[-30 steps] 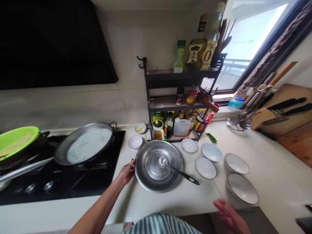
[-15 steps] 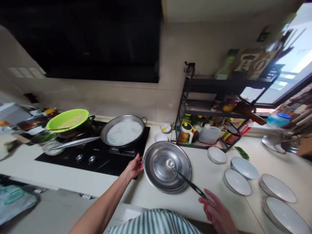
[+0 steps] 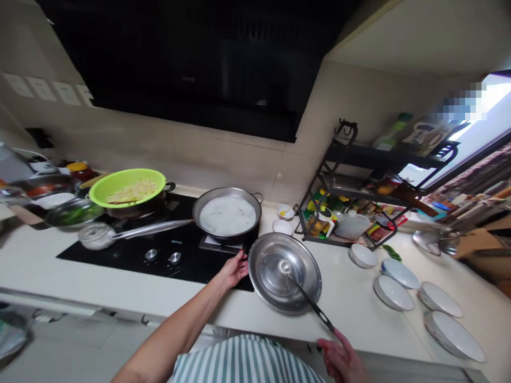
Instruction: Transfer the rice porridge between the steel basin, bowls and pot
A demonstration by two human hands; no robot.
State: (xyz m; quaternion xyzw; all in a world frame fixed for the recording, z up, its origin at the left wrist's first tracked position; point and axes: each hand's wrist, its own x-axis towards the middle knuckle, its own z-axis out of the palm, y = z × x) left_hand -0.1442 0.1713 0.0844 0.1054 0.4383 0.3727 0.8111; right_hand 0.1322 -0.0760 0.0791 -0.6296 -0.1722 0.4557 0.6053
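Note:
My left hand point(image 3: 235, 270) grips the left rim of a wide steel basin point(image 3: 265, 282), its fingers partly hidden behind the edge. The basin stands at the counter's front, right of the stove, and looks slightly tilted. A ladle point(image 3: 307, 299) with a black handle rests in it, its small round bowl on the basin's bottom. My right hand point(image 3: 339, 357) is closed at the end of that handle, low in the view. Left of the basin, a long-handled steel pan point(image 3: 227, 215) with white, cloudy liquid sits on the black stove point(image 3: 167, 271).
A lime-green colander point(image 3: 159, 183) with pale shreds sits over a dark pot at the left. Several white bowls point(image 3: 393, 292) stand on the right of the counter. A black rack point(image 3: 355, 186) of bottles stands behind them. A glass jar point(image 3: 96, 236) lies near the pan handle's end.
The camera has turned, so the scene sits tilted and shifted. My right hand's fingers, spread near the ladle handle before, have drawn in around its end. My left hand stays at the basin's rim.

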